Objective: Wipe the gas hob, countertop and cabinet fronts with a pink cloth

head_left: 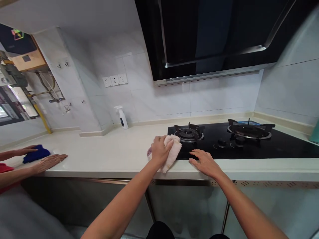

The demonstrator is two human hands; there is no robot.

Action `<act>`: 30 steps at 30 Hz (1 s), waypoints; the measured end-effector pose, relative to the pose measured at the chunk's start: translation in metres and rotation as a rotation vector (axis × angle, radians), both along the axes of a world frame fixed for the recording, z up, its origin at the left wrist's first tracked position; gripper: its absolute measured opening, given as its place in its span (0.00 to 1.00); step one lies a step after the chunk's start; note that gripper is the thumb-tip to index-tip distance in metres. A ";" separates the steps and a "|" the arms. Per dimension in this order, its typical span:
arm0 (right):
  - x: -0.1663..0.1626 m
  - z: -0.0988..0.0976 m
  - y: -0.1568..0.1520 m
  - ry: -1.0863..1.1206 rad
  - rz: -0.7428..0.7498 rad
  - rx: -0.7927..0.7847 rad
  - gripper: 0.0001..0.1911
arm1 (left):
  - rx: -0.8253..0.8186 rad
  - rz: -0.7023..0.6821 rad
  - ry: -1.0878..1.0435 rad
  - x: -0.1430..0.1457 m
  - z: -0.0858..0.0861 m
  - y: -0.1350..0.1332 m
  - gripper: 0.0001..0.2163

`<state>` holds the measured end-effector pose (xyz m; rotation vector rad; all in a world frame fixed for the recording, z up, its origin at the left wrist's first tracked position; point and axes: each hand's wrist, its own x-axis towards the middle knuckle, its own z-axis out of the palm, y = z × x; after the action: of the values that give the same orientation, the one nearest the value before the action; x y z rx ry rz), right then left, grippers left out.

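Observation:
A pale pink cloth [173, 153] is bunched under my left hand [160, 150], whose fingers grip it. The cloth lies on the white countertop [112, 149] at the left edge of the black gas stove [199, 151], partly over that edge. My right hand [204, 162] rests near the stove's front edge with its fingers spread and nothing in them. Just behind the cloth is the left burner [189, 133]; the right burner [250, 130] sits farther off. Two dark knobs [221, 142] lie between the burners.
A white spray bottle [122, 118] stands by the back wall. At the left, another person's hands [50, 162] are on the counter, one on a dark blue cloth [37, 154]. A black range hood [211, 36] hangs above the stove. Wall sockets [115, 80] are behind.

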<state>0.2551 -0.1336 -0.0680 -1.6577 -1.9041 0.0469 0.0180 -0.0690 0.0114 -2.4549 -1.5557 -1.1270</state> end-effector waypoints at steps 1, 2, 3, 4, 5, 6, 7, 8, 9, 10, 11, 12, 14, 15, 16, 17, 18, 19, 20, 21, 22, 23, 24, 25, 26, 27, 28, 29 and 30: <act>0.001 -0.001 0.001 0.011 0.004 0.018 0.24 | -0.041 -0.042 0.056 0.009 0.001 0.006 0.20; 0.001 -0.002 0.002 0.021 0.009 0.038 0.24 | -0.087 -0.092 0.121 0.015 0.000 0.010 0.23; 0.002 -0.002 0.003 0.033 0.013 0.055 0.23 | -0.129 -0.138 0.184 0.017 -0.001 0.014 0.25; 0.002 -0.003 0.004 0.049 0.012 0.068 0.23 | -0.158 -0.170 0.233 0.015 -0.002 0.016 0.25; 0.002 -0.004 0.005 0.068 0.005 0.076 0.22 | -0.168 -0.181 0.258 0.008 -0.003 0.017 0.24; 0.003 -0.004 0.006 0.088 -0.008 0.080 0.21 | -0.161 -0.171 0.259 -0.003 -0.004 0.018 0.23; 0.003 -0.006 0.006 0.103 -0.023 0.082 0.21 | -0.156 -0.150 0.258 -0.018 -0.004 0.019 0.22; 0.004 -0.007 0.005 0.108 -0.037 0.088 0.21 | -0.151 -0.122 0.252 -0.036 -0.004 0.020 0.22; 0.005 -0.008 0.005 0.099 -0.048 0.102 0.21 | -0.149 -0.089 0.247 -0.056 -0.005 0.021 0.21; 0.005 -0.009 0.004 0.078 -0.057 0.125 0.22 | -0.151 -0.049 0.249 -0.077 -0.007 0.023 0.21; 0.005 -0.009 0.003 0.047 -0.066 0.154 0.24 | -0.156 -0.004 0.260 -0.097 -0.010 0.024 0.20; 0.004 -0.008 0.002 0.016 -0.085 0.184 0.25 | -0.165 0.045 0.278 -0.115 -0.015 0.026 0.19; -0.005 -0.001 0.003 -0.039 -0.130 0.233 0.26 | -0.189 0.132 0.313 -0.143 -0.027 0.028 0.18; -0.015 0.006 0.005 -0.066 -0.130 0.246 0.26 | -0.200 0.162 0.319 -0.152 -0.033 0.029 0.19; -0.027 0.013 0.009 -0.098 -0.104 0.251 0.26 | -0.206 0.175 0.316 -0.157 -0.038 0.030 0.19; -0.042 0.021 0.014 -0.134 -0.055 0.242 0.26 | -0.206 0.177 0.308 -0.160 -0.041 0.031 0.20; -0.059 0.029 0.021 -0.173 0.010 0.216 0.26 | -0.205 0.171 0.298 -0.160 -0.044 0.032 0.21; -0.077 0.036 0.030 -0.213 0.080 0.169 0.27 | -0.203 0.162 0.286 -0.160 -0.045 0.033 0.22; -0.093 0.042 0.039 -0.249 0.144 0.103 0.28 | -0.204 0.155 0.275 -0.159 -0.045 0.034 0.22; -0.107 0.047 0.050 -0.274 0.196 0.027 0.29 | -0.208 0.151 0.263 -0.159 -0.045 0.035 0.22; -0.117 0.050 0.060 -0.288 0.235 -0.049 0.30 | -0.213 0.152 0.251 -0.159 -0.044 0.036 0.22; -0.122 0.052 0.070 -0.297 0.259 -0.113 0.30 | -0.217 0.154 0.243 -0.159 -0.044 0.037 0.22; -0.122 0.053 0.078 -0.308 0.271 -0.157 0.30 | -0.220 0.155 0.241 -0.160 -0.043 0.038 0.22; -0.118 0.054 0.085 -0.321 0.270 -0.183 0.28 | -0.218 0.154 0.245 -0.161 -0.043 0.038 0.22; -0.110 0.054 0.090 -0.339 0.263 -0.193 0.25 | -0.213 0.153 0.254 -0.162 -0.043 0.038 0.21; -0.100 0.055 0.093 -0.363 0.254 -0.194 0.23 | -0.207 0.154 0.264 -0.163 -0.044 0.037 0.21; -0.088 0.056 0.094 -0.388 0.247 -0.191 0.22 | -0.203 0.157 0.275 -0.163 -0.044 0.037 0.21; -0.077 0.057 0.093 -0.408 0.237 -0.187 0.23 | -0.201 0.164 0.284 -0.164 -0.045 0.036 0.21; -0.067 0.058 0.090 -0.420 0.225 -0.183 0.24 | -0.201 0.170 0.290 -0.164 -0.046 0.035 0.22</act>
<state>0.1883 -0.0434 -0.0101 -1.6592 -2.4631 -0.0416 -0.1456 -0.0339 -0.0341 -2.4066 -1.8132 -0.5843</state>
